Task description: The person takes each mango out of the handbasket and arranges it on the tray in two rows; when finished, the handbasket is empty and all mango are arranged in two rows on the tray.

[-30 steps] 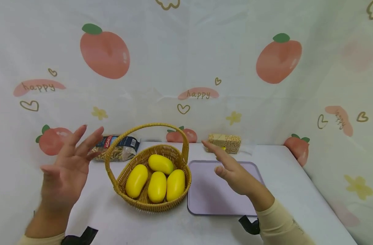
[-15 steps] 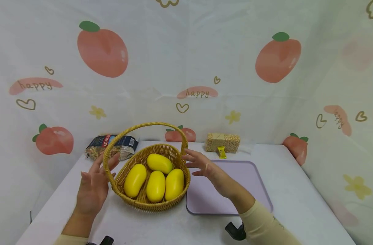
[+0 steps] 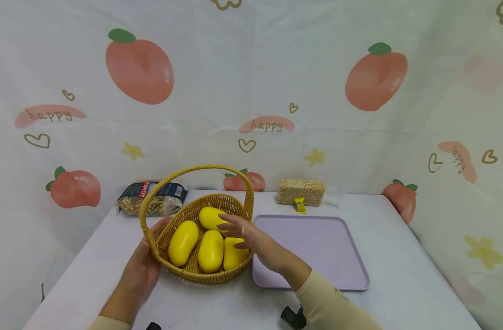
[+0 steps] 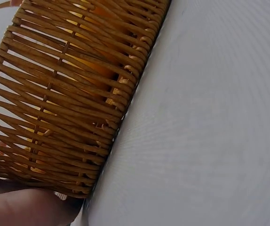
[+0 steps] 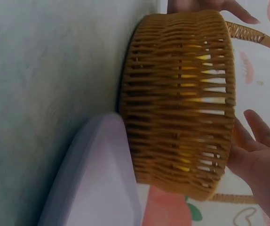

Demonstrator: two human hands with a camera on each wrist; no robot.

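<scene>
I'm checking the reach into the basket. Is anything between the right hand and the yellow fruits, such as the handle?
Nothing visible. The right hand is already over the fruits inside the basket, in front of the handle, its fingers spread above them. The left hand rests against the basket's outer wall.

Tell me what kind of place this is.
Probably a staged tabletop set, not a real kitchen: a fruit-print cloth backdrop wraps the white table, and props are laid out neatly: a wicker basket of yellow fruit, a lilac tray, and packaged dry goods.
</scene>
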